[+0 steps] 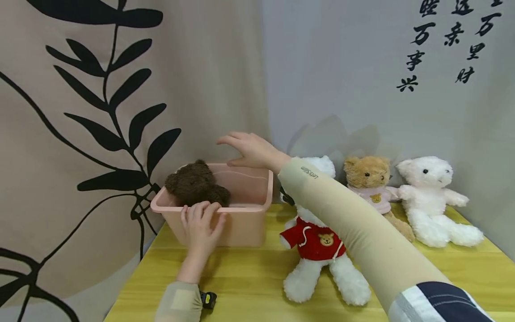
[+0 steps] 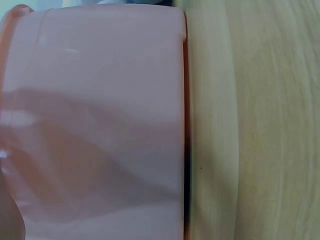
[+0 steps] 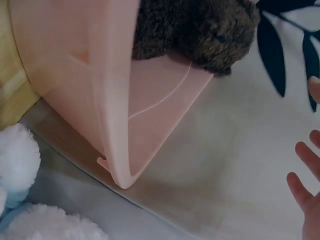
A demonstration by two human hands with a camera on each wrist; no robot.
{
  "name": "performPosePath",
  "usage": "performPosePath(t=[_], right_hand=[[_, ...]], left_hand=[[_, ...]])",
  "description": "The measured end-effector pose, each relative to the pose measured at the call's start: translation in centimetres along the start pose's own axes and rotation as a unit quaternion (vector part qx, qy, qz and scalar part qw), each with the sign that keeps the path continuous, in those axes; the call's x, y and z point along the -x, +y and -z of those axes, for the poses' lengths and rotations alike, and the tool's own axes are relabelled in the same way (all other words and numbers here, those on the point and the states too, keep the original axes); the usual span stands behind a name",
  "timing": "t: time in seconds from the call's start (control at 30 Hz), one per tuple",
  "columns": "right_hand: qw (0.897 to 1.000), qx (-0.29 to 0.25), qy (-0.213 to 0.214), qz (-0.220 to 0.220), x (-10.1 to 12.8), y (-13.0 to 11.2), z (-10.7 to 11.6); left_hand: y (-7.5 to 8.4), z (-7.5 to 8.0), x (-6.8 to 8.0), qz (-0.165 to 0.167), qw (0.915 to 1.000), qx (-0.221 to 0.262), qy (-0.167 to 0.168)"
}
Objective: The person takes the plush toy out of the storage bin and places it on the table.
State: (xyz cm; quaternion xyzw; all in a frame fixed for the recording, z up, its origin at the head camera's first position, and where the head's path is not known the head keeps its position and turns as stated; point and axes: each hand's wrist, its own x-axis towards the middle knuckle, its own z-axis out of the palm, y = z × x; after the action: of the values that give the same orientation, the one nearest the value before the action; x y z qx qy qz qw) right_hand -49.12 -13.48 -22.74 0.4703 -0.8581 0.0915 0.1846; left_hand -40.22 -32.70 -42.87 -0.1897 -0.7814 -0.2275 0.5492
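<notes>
A pink plastic bin (image 1: 241, 228) stands at the left of the wooden table. Inside it sits a dark brown teddy bear (image 1: 193, 183), its head above the rim. My left hand (image 1: 201, 228) grips the bin's front rim, fingers bent over the edge; the left wrist view shows mostly the bin's wall (image 2: 100, 100). Above the back of the bin, my right hand (image 1: 253, 151) is raised with fingers spread and holds nothing. In the right wrist view its fingers (image 3: 300, 192) show at the right edge, apart from the brown bear (image 3: 215, 35).
A white plush bear in a red sweater (image 1: 318, 243) sits right of the bin, partly behind my right forearm. Further right sit a tan bear in a pink top (image 1: 368, 179) and a white bear (image 1: 426, 201). A curtain (image 1: 217, 89) hangs behind.
</notes>
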Motion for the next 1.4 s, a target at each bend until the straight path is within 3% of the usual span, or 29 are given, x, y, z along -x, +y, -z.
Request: performPosePath(t=[0.17, 0.3, 0.63, 0.9, 1.03, 1.17, 1.27, 1.4], right_hand=[[0.999, -0.007, 0.005, -0.045, -0.8, 0.9, -1.1], [0.999, -0.015, 0.021, -0.047, -1.5, 1.2, -1.6], [0.988, 0.023, 0.141, -0.052, -2.1, 1.9, -3.8], [0.982, 0.034, 0.181, -0.04, -2.4, 1.3, -5.5], [0.986, 0.01, 0.146, -0.075, -2.0, 0.7, -6.7], [0.99, -0.018, 0.074, -0.118, -1.5, 0.5, -8.1], [0.993, -0.024, 0.001, -0.114, -1.4, 0.3, -8.9], [0.995, -0.006, -0.058, -0.081, -1.5, 0.4, -9.4]], left_hand=[[0.7, -0.1, 0.3, -0.012, 0.9999, -0.002, 0.01], [0.9, 0.1, 0.3, -0.014, 0.9998, -0.008, 0.016], [2.4, -0.2, 0.5, -0.005, 1.0, -0.005, 0.003], [3.0, -0.2, 0.3, -0.004, 0.9999, -0.015, 0.005], [3.3, -0.1, 0.5, -0.007, 0.9998, -0.018, -0.001], [3.8, -0.2, 0.8, -0.007, 0.9995, -0.019, -0.023], [3.9, -0.1, 0.8, -0.008, 0.9994, -0.023, -0.026], [3.9, -0.2, 0.4, -0.016, 0.9992, -0.022, -0.029]])
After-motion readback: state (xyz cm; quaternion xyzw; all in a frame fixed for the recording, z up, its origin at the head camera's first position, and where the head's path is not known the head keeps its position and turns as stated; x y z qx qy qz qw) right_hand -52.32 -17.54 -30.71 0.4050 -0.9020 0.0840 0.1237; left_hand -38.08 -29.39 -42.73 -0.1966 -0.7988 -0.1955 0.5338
